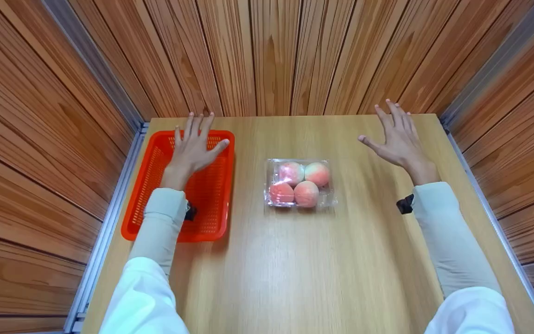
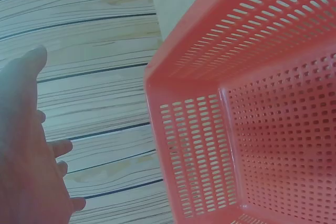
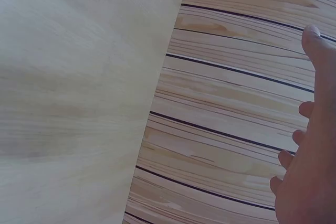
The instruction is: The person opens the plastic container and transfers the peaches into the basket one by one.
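Note:
A clear plastic box (image 1: 326,198) sits mid-table with several round pink-and-cream peaches (image 1: 306,193) in it. To its left is a red-orange slotted plastic basket (image 1: 206,204), with nothing seen lying in it. Over the basket's far part hovers my left hand (image 1: 193,150), fingers spread and holding nothing. In the left wrist view, that hand (image 2: 31,145) is beside the basket (image 2: 199,150), apart from its rim. My right hand (image 1: 399,141) is held above the table's far right, fingers spread, nothing in it. The right wrist view shows this hand (image 3: 310,145) away from the table edge.
The light wooden table (image 1: 276,278) is bounded by wood-plank walls at the back (image 1: 271,55), left and right. Grey metal rails (image 1: 109,222) run along its sides. A small black device (image 1: 405,204) is strapped at the right wrist.

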`<state>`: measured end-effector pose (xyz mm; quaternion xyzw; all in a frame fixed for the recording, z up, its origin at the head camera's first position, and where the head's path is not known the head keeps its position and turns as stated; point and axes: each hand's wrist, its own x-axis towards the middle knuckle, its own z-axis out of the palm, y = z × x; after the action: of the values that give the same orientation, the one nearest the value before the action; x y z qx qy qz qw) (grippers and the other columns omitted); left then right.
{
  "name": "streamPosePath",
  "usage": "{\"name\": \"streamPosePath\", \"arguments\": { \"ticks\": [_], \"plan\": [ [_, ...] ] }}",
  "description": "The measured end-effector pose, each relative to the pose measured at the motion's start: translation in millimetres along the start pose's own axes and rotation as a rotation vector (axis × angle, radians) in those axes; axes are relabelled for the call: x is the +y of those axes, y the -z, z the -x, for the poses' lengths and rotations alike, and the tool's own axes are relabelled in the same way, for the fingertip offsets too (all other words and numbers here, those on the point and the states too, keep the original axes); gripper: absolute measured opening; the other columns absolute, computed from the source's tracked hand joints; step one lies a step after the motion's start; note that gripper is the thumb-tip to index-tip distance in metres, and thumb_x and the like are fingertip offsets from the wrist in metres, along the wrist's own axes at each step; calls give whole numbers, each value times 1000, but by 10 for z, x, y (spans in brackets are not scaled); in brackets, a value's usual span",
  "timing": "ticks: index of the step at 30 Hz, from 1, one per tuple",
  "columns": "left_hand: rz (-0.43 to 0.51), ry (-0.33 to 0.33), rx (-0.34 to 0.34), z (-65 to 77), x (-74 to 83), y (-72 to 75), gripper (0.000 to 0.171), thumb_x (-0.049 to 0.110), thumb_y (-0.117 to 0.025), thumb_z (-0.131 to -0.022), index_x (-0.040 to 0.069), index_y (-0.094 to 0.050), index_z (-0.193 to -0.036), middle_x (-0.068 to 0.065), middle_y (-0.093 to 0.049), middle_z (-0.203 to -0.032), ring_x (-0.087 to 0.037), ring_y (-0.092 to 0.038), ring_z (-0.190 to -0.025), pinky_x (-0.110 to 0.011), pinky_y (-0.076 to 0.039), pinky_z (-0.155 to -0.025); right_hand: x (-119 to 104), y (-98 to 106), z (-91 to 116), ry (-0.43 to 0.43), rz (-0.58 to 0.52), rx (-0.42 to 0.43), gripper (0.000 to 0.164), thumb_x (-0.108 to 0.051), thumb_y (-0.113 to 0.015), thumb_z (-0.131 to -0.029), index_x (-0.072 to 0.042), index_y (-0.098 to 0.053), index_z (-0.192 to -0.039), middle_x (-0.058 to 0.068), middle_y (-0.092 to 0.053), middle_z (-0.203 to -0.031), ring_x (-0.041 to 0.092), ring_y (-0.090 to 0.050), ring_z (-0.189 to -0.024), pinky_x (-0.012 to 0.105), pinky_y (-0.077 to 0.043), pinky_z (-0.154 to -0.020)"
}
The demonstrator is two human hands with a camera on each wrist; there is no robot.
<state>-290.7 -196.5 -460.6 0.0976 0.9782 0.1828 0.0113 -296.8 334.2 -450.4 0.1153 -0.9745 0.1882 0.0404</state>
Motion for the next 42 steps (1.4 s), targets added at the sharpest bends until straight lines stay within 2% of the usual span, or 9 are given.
{"name": "streamPosePath", "arguments": {
  "ticks": [4, 11, 21, 33, 42],
  "plan": [
    [15, -21, 11, 18, 26, -34, 92, 73, -41, -103, 23, -8, -173, -15, -7, -180, -37, 7, -167, -68, 8, -130, -19, -38, 20, 7, -13, 10, 98, -69, -57, -99, -18, -17, -172, 11, -1, -181, 42, -1, -166, 63, 2, -133],
    [39, -38, -4, 59, 111, -68, 88, 69, -45, -104, 27, -9, -173, -12, -11, -180, -34, 3, -168, -66, 0, -133, -93, -88, 66, 4, -45, 26, 95, -68, -59, -99, -23, -19, -172, 11, -9, -180, 47, -14, -163, 73, -8, -129],
    [46, -78, -2, 134, 230, -150, 83, 59, -52, -105, 22, -21, -172, -15, -23, -177, -36, -11, -166, -62, -10, -134, -236, -180, 134, 32, -59, 42, 92, -67, -61, -98, -23, -25, -171, 11, -19, -178, 45, -21, -161, 73, -13, -128],
    [92, -118, 11, 205, 332, -248, 80, 57, -55, -105, 21, -26, -170, -14, -24, -177, -34, -15, -166, -65, -18, -132, -356, -290, 236, 57, -85, 46, 92, -67, -62, -97, -29, -23, -171, 11, -24, -177, 44, -27, -158, 77, -22, -123],
    [94, -140, 35, 258, 374, -313, 76, 54, -57, -105, 20, -31, -169, -12, -31, -175, -35, -20, -164, -62, -21, -132, -403, -378, 315, 65, -103, 40, 91, -63, -64, -98, -26, -25, -170, 12, -26, -176, 45, -27, -159, 77, -24, -122]
  ]
}}
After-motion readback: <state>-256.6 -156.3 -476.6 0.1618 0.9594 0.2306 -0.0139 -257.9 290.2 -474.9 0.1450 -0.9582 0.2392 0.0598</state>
